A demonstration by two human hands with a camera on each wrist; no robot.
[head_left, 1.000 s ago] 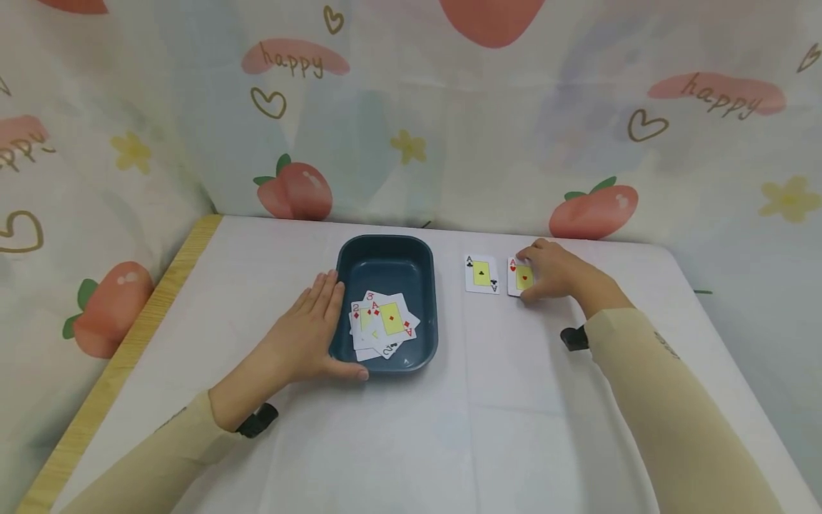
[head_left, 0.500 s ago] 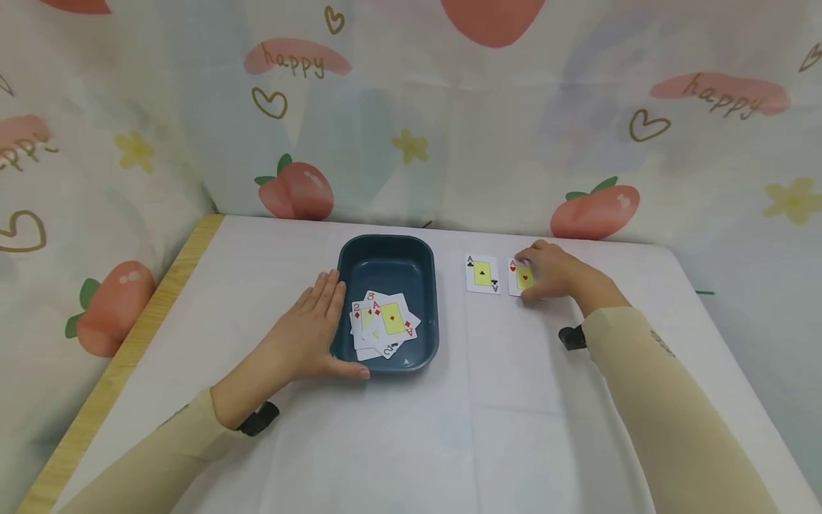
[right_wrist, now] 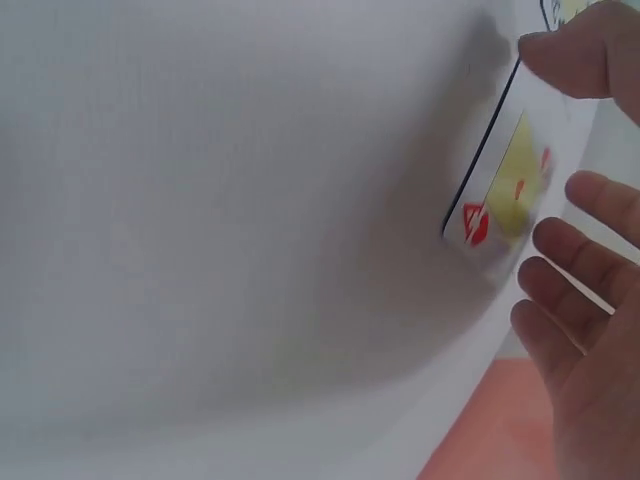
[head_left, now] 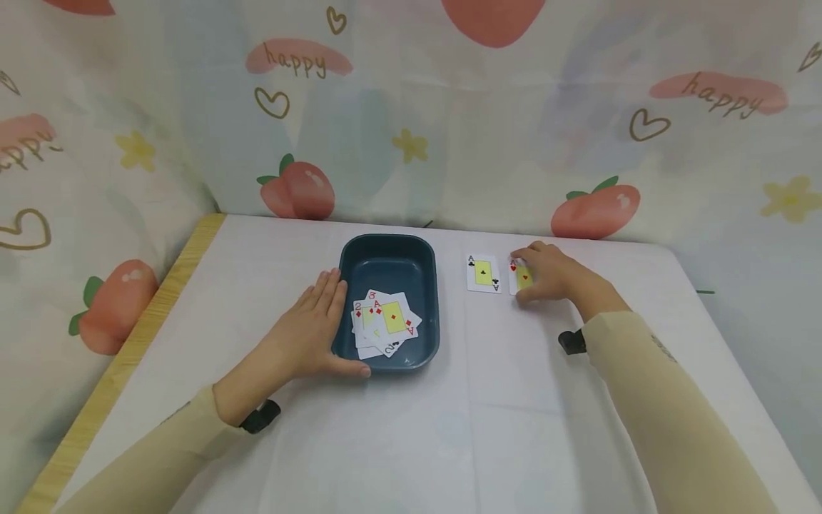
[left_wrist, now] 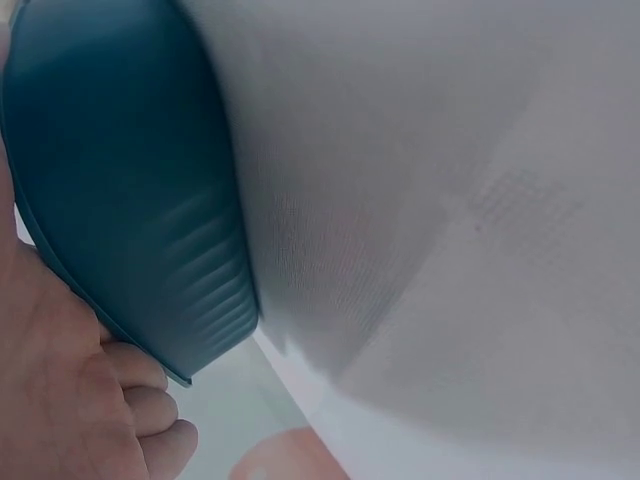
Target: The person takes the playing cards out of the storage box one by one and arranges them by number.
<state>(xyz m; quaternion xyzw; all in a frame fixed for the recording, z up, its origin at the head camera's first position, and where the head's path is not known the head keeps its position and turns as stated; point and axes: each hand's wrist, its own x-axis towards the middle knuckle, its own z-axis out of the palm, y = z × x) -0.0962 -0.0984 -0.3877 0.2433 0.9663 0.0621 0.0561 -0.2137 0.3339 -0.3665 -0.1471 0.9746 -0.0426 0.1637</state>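
Observation:
My left hand [head_left: 302,335] lies along the left side of a dark blue tray [head_left: 427,343], its fingers straight at the wall and its thumb at the near corner. In the left wrist view, the palm [left_wrist: 60,390] sits against the tray's ribbed outer side [left_wrist: 130,200]. Inside the tray is a loose pile of playing cards [head_left: 393,318], ace of diamonds on top. My right hand [head_left: 552,275] hovers over an ace of hearts [head_left: 522,278] at the table's back right. In the right wrist view, its thumb [right_wrist: 570,60] and extended fingers [right_wrist: 575,260] stand apart around that card.
An ace of clubs [head_left: 483,273] lies face up between the tray and the ace of hearts. White cloth [head_left: 411,442] covers the table, with a wooden edge [head_left: 96,371] showing at left. A patterned fabric backdrop [head_left: 449,143] rises behind.
My right hand has shifted very slightly left over the ace of hearts, covering a bit more of it. My left hand and the cards in the tray keep their places.

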